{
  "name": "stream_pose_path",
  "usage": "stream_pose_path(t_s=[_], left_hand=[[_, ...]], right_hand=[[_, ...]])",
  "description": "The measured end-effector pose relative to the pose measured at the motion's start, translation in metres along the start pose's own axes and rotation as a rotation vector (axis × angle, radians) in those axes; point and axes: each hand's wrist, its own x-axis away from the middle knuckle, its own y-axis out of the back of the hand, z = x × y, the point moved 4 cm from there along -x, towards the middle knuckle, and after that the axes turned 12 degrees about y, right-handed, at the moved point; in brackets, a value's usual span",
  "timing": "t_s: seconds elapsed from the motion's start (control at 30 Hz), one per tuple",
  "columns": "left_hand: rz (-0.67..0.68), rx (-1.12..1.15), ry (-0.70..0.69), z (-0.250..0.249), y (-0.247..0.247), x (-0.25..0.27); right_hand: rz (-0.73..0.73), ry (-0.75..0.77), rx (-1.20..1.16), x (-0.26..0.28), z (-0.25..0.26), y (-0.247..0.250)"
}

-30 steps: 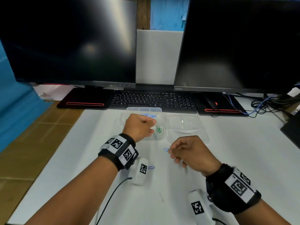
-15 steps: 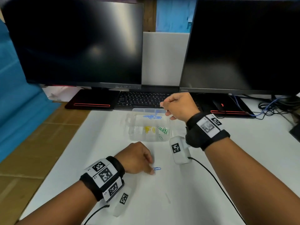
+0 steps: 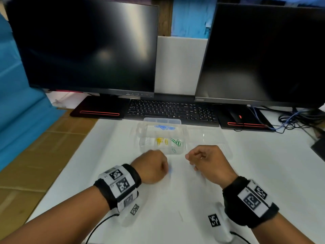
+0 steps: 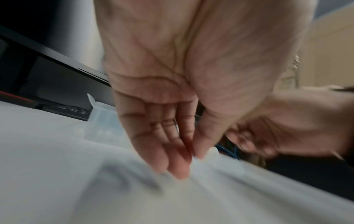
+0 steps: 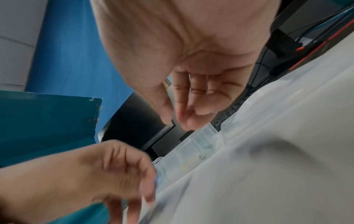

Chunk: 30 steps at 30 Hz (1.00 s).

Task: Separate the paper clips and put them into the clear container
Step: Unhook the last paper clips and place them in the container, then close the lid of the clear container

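Observation:
The clear container [image 3: 162, 120] stands open on the white table, holding blue clips [image 3: 164, 127] at the back, yellow clips [image 3: 161, 140] and green clips [image 3: 176, 142] in front. Just in front of it, my left hand [image 3: 166, 170] pinches a blue paper clip [image 3: 170, 170], which shows only as a blurred blue smear at the fingertips. The left wrist view shows thumb and fingers [image 4: 198, 148] meeting. My right hand [image 3: 189, 158] hovers to the right with loosely curled fingers; the right wrist view shows nothing in the right hand [image 5: 176, 122]. The container [image 5: 199, 141] lies beyond it.
The container's clear lid [image 3: 204, 138] lies open to its right. A black keyboard [image 3: 170, 110] sits directly behind it, under two dark monitors [image 3: 88, 46]. A mouse [image 3: 236, 117] and tangled cables [image 3: 295, 118] are at the back right. The table's left edge [image 3: 70, 159] borders brown flooring.
My right hand has come back from over the container's far side to the near right. My left hand has moved forward towards the container with the blue clip, off its spot on the table.

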Motion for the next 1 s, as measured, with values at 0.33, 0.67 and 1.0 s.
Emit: stream_pose_path(t_s=[0.33,0.67,1.0], left_hand=[[-0.422,0.534,0.137,0.010,0.093,-0.061],[-0.464,0.581,0.406,0.069,0.050,-0.053],[-0.367,0.872,0.405,0.072,0.028,-0.042]], right_hand=[[-0.086,0.070,0.108,0.004,-0.007,0.019],[0.126,0.247,0.716,-0.020,0.016,0.027],[0.601,0.278,0.979,-0.050,0.053,-0.073]])
